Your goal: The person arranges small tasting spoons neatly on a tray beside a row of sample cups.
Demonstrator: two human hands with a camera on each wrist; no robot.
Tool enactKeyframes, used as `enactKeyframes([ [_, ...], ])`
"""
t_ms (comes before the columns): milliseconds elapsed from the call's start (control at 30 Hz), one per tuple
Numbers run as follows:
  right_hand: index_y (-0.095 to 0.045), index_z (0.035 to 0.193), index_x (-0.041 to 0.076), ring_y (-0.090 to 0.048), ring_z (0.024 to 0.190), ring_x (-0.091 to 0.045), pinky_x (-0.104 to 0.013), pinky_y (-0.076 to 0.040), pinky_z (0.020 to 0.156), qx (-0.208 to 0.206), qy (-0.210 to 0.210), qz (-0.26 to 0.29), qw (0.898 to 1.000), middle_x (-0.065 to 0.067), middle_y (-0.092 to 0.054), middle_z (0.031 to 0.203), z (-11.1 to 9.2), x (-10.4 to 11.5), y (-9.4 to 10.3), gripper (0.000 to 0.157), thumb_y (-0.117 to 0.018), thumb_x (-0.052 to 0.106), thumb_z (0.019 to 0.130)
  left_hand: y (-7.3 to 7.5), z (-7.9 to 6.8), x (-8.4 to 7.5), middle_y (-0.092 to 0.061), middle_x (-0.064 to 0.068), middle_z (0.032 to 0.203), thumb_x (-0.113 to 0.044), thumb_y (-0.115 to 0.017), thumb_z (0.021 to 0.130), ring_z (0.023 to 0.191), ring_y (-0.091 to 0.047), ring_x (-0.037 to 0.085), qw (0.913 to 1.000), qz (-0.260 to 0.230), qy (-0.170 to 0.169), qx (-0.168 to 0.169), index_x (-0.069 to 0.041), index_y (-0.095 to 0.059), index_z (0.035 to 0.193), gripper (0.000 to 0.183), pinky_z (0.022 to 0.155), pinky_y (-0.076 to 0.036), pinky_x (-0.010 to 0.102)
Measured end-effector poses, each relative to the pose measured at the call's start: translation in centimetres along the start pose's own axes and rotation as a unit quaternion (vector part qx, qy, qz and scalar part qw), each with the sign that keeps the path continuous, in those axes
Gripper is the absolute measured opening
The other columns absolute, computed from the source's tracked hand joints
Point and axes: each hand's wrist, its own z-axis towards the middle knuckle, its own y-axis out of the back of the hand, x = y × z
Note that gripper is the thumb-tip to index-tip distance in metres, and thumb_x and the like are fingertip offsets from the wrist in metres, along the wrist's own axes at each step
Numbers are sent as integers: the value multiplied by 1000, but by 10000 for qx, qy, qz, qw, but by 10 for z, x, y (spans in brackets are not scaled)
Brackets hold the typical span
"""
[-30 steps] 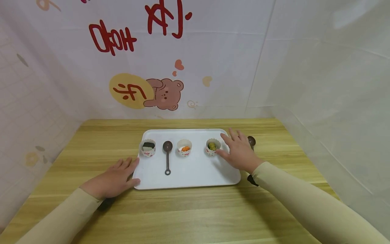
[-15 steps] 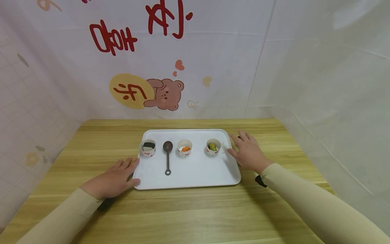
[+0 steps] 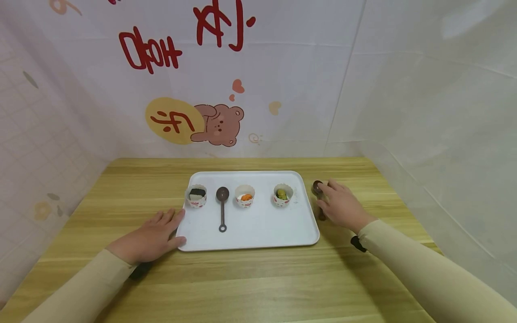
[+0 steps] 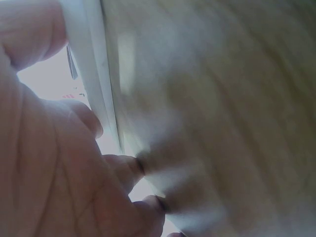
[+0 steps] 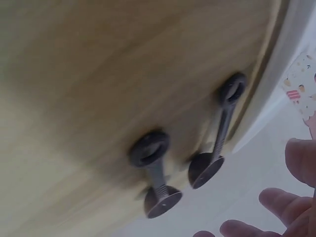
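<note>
My left hand (image 3: 147,237) rests at the left rim of a white tray (image 3: 258,233), fingers extended. My right hand (image 3: 343,206) is over the table past the tray's right edge, fingers loosely bent and holding nothing. Near its fingertips lies a brown round-bowled spoon (image 3: 317,186), partly covered by the hand. The right wrist view shows two such spoons side by side, a nearer spoon (image 5: 157,177) and another spoon (image 5: 222,126) by the tray, both apart from my fingers (image 5: 281,205). A similar spoon (image 3: 222,211) lies on the tray.
On the tray stand a paper cup (image 3: 196,204) with a black-and-white piece, a cup (image 3: 244,204) with orange bits, and a cup (image 3: 281,203) with green pieces. Behind the wooden table (image 3: 242,287) hangs a printed white cloth (image 3: 299,89).
My right hand has moved right, from above the tray beside the green-filled cup to the spoons outside the tray. My left hand has stayed at the tray's left rim.
</note>
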Motion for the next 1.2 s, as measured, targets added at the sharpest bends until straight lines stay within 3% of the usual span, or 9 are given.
enactKeyframes([
  [267, -49, 153, -5, -47, 140, -57, -68, -38, 117, 67, -142, 86, 9998, -37, -51, 150, -10, -11, 0, 58, -64, 20, 103, 1, 0, -1, -24, 40, 166, -61, -54, 104, 149, -21, 69, 10000, -22, 43, 36, -1, -28, 165, 89, 116, -27, 78],
  [533, -54, 150, -2, -62, 119, -51, -63, -52, 99, 159, -273, -55, 9995, -34, -65, 131, -14, -24, -3, 55, -69, 16, 100, -1, 1, 0, -24, 39, 166, -61, -52, 105, 150, -22, 68, 10000, 4, 23, 0, -1, -28, 165, 89, 117, -26, 78],
  [800, -57, 143, -6, -66, 101, -37, -53, -56, 86, 463, -423, -50, 9980, -25, -71, 114, -17, -37, -2, 53, -71, 21, 100, -3, 1, 1, -26, 39, 166, -61, -52, 105, 150, -22, 67, 10000, -5, -14, -62, 0, -28, 165, 88, 117, -26, 78],
  [1200, -58, 141, -10, -67, 115, -46, -61, -53, 100, 754, -589, -37, 9954, -30, -72, 120, -20, -37, 1, 55, -73, 21, 98, -3, 1, 1, -26, 40, 165, -60, -53, 105, 149, -23, 68, 10000, 46, -7, -71, 0, -29, 165, 89, 117, -27, 77],
])
